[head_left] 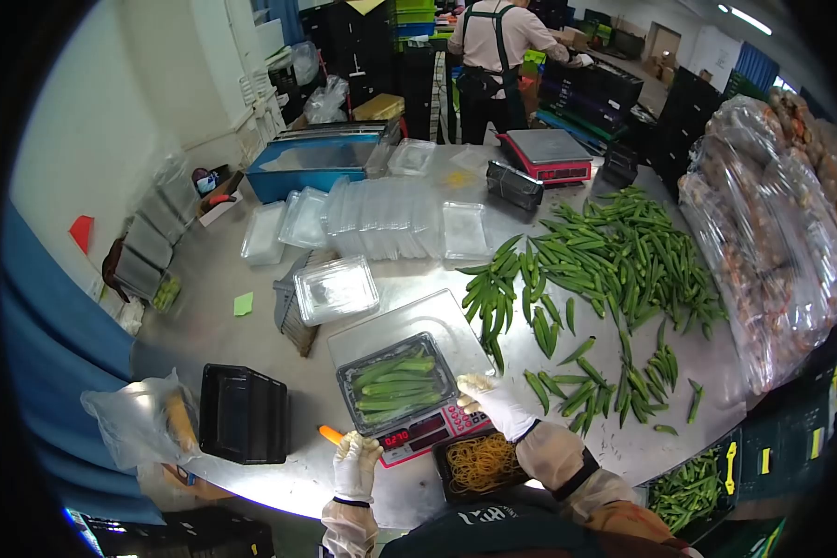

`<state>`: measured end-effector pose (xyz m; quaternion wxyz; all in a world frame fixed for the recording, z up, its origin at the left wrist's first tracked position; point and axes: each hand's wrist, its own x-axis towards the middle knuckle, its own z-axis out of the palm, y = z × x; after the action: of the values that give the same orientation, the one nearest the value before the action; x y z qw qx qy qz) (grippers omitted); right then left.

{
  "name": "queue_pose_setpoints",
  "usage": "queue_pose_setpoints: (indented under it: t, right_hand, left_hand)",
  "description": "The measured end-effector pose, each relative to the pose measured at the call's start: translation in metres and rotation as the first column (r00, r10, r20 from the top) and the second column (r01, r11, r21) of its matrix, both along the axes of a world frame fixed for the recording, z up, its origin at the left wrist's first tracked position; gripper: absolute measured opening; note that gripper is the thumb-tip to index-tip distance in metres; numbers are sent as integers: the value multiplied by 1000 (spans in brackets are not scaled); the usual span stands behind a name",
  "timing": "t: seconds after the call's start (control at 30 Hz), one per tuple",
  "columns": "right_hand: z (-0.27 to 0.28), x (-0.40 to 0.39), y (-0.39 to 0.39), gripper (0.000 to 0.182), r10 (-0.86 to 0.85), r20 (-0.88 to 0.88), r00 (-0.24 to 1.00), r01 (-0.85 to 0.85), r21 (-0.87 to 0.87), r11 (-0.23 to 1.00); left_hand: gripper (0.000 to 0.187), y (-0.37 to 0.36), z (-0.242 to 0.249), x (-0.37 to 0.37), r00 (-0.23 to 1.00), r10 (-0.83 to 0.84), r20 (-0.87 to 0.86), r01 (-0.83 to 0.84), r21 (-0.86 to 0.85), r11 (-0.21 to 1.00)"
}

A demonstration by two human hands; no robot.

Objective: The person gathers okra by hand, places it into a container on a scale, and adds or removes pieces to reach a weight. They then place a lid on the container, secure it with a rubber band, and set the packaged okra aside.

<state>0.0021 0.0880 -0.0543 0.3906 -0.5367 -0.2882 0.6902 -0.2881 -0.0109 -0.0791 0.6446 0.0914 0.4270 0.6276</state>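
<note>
A clear-walled plastic tray of okra [398, 383] sits on a red-and-silver weighing scale [409, 445] whose display is lit red. My left hand [355, 467], in a white glove, is closed at the tray's near left corner. A short orange stick-like thing [329, 434] pokes out from its fingers; the rest of it is hidden. On the other side, my gloved right hand [495, 405] has its curled fingertips right at the tray's right edge. Below that hand, a black tray [479, 462] holds tan rubber bands. Loose okra [614, 251] covers the table's right half.
A clear lidded box [336, 289] rests behind the scale, before a row of stacked clear containers [381, 219]. Black trays [243, 414] and a plastic bag [149, 418] lie left. Bulky plastic sacks [763, 242] line the right edge. Another person [500, 46] stands beyond the table.
</note>
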Motion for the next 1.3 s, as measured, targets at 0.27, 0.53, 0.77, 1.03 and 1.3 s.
queue_pose_setpoints:
  t: [0.27,0.53,0.77,1.03,1.3]
  right_hand:
    - [-47,-1,-4,33,-18,-392,920,9,-25,1000]
    - [15,12,32,30,174,170,970,-191,94,977]
    - [-12,-46,112,28,-3,212,977,-69,335,940]
    - [21,-46,127,30,218,235,947,-214,-43,976]
    - [17,-36,107,19,266,-214,940,-269,16,963]
  left_hand:
    - [7,6,-11,-4,968,-117,224,106,63,992]
    - [24,28,33,-42,849,-404,-339,401,-83,912]
    - [22,124,34,-46,874,-187,-448,190,-38,981]
    - [21,143,-6,-70,953,-283,-108,266,-147,953]
    - [30,103,21,-61,923,-374,93,375,6,927]
